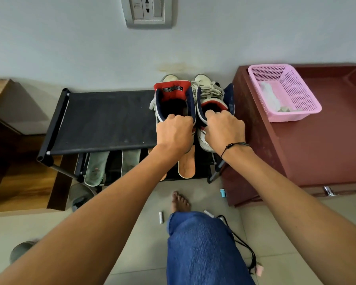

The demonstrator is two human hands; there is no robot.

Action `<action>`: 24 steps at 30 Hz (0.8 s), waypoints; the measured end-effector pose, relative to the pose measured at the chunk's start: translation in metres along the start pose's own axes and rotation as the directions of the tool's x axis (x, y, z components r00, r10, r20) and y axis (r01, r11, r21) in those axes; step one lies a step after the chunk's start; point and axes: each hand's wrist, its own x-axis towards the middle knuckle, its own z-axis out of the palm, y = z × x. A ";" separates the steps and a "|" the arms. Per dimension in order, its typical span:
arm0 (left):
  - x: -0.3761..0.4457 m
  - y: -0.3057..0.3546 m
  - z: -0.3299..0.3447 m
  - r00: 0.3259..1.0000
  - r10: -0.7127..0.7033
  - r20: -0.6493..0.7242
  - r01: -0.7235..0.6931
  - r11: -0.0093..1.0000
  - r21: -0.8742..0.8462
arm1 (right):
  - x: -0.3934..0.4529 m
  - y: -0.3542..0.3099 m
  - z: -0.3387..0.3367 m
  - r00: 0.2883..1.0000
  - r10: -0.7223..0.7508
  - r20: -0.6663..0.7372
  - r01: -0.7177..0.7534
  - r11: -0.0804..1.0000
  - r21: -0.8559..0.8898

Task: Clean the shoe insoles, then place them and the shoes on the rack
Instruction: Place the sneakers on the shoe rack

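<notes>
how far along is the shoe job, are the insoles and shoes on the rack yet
Mostly done, it seems. Two green insoles and an orange insole already lie on the lower shelf of the rack. In hand: the left hand grips the left shoe and the right hand grips the right shoe, both on the top shelf. Left: letting go. Whether the insoles are clean can't be judged.

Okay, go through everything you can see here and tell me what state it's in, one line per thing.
left hand: grips left shoe's heel collar
right hand: grips right shoe's heel collar
left shoe: upright on rack top
right shoe: upright beside it
orange insole: on lower shelf
green insoles: on lower shelf
pink basket: upright, holds cloth
</notes>
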 end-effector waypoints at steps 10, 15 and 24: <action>0.001 -0.013 0.003 0.999 0.039 0.037 -0.039 0.999 -0.016 | -0.003 -0.002 -0.005 0.999 0.019 0.049 -0.021 0.999 0.039; -0.006 -0.009 -0.004 0.999 0.033 0.016 -0.033 0.999 -0.014 | -0.012 -0.009 -0.004 0.999 0.039 -0.034 -0.039 0.999 0.002; -0.096 -0.064 -0.024 0.969 -0.227 -0.101 0.213 0.968 -0.134 | -0.071 -0.102 -0.012 0.935 -0.269 -0.232 0.272 0.962 -0.019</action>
